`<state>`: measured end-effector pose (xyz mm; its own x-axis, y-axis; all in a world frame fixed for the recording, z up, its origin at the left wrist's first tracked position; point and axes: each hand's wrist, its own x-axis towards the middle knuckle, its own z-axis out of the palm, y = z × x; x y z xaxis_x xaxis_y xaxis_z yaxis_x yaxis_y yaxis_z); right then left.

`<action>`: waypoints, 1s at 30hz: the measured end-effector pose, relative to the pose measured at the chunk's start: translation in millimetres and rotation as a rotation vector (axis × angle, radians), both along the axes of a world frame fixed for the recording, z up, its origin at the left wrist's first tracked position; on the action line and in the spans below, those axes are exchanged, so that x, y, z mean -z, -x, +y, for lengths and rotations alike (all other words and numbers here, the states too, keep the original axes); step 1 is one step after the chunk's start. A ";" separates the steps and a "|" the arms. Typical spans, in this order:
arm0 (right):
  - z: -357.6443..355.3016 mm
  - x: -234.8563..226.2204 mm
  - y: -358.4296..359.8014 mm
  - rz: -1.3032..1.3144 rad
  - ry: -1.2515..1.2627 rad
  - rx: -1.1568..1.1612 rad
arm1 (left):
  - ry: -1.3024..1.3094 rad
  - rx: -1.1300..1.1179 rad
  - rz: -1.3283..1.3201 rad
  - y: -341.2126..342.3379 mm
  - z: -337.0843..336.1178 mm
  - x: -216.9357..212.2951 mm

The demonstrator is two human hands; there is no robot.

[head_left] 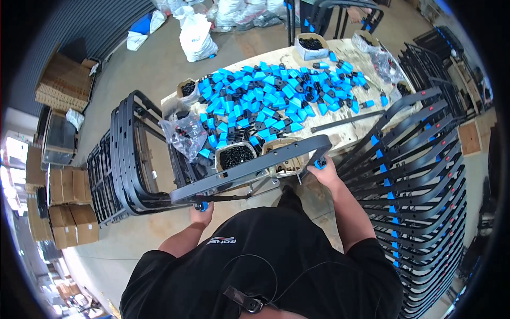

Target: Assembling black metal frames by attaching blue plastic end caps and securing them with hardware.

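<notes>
A black metal tube frame (249,166) with rounded corners spans the space before my body, its near bar tilted up toward the right. My left hand (202,213) is closed on its left leg, next to a small blue fitting (201,206). On the other side my right hand (325,173) grips the right leg, beside another blue fitting (320,162). Part of the fingers of both hands is hidden by the frame. Just beyond the bar are a box of small black parts (237,156) and a second box with fewer pieces (284,167).
A pile of blue-and-black plastic parts (265,95) covers much of the pale worktable (345,133). Similar black frames (130,154) stand at left; a long row of frames with blue pieces (414,196) stands close at right. Another person's hand (359,15) shows beyond the table.
</notes>
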<state>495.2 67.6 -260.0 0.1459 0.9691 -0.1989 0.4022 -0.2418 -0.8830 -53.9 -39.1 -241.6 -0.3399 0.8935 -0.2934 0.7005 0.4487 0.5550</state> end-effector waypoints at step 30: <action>206.5 -233.6 312.2 -0.273 -0.051 -0.909 | -0.573 -0.164 -0.238 24.1 61.5 -222.4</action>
